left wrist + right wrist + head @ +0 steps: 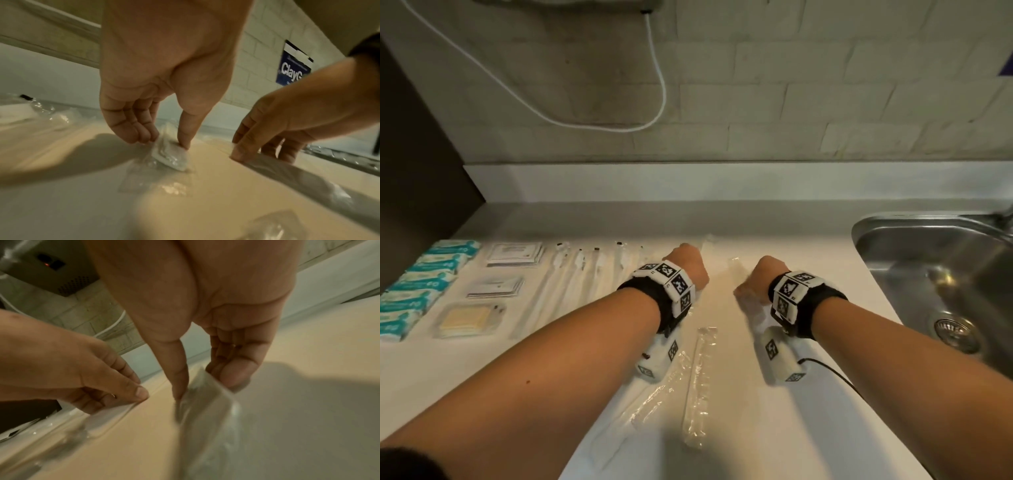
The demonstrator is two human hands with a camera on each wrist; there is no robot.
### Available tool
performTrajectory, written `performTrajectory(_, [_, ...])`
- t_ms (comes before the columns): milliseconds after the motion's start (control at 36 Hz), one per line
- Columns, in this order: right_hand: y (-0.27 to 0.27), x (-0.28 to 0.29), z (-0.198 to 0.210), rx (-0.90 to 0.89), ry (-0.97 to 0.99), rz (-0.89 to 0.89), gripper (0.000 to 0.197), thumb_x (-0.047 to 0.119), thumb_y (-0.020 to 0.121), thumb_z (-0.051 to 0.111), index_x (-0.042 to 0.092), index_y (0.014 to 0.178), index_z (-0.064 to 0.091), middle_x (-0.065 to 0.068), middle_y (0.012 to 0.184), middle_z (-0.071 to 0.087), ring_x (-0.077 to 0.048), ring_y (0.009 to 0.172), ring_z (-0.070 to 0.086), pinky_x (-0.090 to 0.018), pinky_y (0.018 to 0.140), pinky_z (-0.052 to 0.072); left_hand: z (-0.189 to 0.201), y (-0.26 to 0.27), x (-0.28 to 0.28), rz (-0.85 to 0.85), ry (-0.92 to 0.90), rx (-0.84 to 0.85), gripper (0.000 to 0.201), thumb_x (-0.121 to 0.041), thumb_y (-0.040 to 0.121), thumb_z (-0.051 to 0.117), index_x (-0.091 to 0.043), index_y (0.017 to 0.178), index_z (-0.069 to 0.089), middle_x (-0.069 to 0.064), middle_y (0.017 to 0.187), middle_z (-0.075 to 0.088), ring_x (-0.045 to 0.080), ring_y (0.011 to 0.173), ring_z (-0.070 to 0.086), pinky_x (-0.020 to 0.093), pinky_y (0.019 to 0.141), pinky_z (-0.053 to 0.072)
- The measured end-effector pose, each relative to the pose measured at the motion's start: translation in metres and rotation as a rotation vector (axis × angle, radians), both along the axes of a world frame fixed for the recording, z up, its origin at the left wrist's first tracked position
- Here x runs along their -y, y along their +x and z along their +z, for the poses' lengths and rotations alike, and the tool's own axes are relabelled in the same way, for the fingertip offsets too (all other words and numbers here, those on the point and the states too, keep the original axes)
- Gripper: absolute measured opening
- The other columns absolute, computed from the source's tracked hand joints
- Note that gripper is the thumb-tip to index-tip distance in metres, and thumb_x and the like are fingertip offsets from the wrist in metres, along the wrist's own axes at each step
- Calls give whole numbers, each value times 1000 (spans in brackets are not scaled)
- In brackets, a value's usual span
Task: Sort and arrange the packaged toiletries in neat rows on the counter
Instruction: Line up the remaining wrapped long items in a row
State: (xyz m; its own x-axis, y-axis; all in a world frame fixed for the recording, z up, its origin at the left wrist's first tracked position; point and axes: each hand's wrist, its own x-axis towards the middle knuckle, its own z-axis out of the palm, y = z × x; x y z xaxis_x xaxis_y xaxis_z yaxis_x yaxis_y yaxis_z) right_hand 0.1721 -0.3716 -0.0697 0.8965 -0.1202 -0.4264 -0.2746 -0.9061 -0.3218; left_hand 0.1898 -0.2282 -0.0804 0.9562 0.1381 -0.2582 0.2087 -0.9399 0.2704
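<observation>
My left hand [163, 142] pinches the end of a clear-wrapped packet [172, 157] with a white item inside, thumb on one side and fingers on the other, low on the white counter [774, 233]. My right hand [207, 389] pinches a second long clear packet [207, 415] between thumb and fingers, just right of the left hand [688, 263]. In the head view the right hand [760, 274] sits mid-counter. Two more long clear packets [700, 383] lie loose near my forearms. Sorted rows lie at the left: teal packs [421, 287], white cards [513, 255], long wrapped sticks [571, 284].
A steel sink [873, 222] is set into the counter at the right. A clear box with a yellowish pad [470, 320] lies in the left rows. A white cable [654, 102] hangs on the tiled wall. A black wire [835, 373] trails from my right wrist.
</observation>
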Motion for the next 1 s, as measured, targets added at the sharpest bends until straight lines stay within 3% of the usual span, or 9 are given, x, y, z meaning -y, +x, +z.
performTrajectory(56, [-5,3,0,-2,15,38,25,26,75,76,5,85,65,-5,75,61,-24,81,65,-25,60,47,1,-2,0,-2,6,-12,20,-14,86,66,-8,74,52,6,83,60,22,70,56,27,56,42])
performTrajectory(139, [-17,5,1,17,21,99,27,24,83,65,5,102,68,-8,94,69,-24,87,65,-28,69,51,1,-10,-5,2,-6,-41,21,-9,88,59,-9,68,50,7,78,57,25,75,56,28,63,44])
performTrajectory(361, [-71,-15,4,94,127,232,28,19,93,43,5,117,46,-12,107,60,-25,85,56,-32,69,43,24,-67,-36,3,-298,120,33,-37,100,34,-8,110,46,6,89,58,20,74,55,33,62,44])
performTrajectory(500, [-99,-26,1,65,158,255,29,20,95,39,4,120,41,-12,104,59,-26,82,54,-30,61,38,26,-123,-61,-38,-381,28,28,-35,99,37,-10,93,48,6,79,56,19,64,49,32,63,40])
performTrajectory(639, [-116,-30,-9,26,106,259,50,43,92,50,5,123,40,-13,113,61,-25,85,54,-31,69,42,10,-172,-77,-40,-300,-55,53,-65,79,57,-14,87,50,-5,81,57,12,71,55,31,61,42])
performTrajectory(722, [-123,-34,-15,26,47,263,62,56,80,63,7,116,51,-5,96,60,-21,80,56,-27,60,42,6,-189,-80,-78,-190,-88,54,-68,59,74,-25,85,55,-6,83,63,13,73,61,31,62,49])
performTrajectory(806, [-126,-37,-14,21,18,293,62,61,69,71,10,101,58,0,81,59,-20,77,60,-26,61,46,3,-192,-82,-93,-53,-95,46,-56,63,79,-23,79,52,-5,80,60,13,70,58,27,56,41])
performTrajectory(917, [-124,-34,-3,34,-21,268,36,40,69,74,14,75,50,3,71,56,-17,73,61,-24,58,51,1,-187,-76,-76,-33,-102,38,-41,65,81,-16,74,53,-2,74,60,17,66,59,26,53,39])
performTrajectory(1000, [-121,-28,3,41,-82,233,21,26,65,71,14,74,56,-2,74,65,-18,65,65,-28,64,59,2,-177,-70,-74,-65,-172,36,-32,65,83,-14,72,52,-1,70,56,15,62,55,25,52,39])
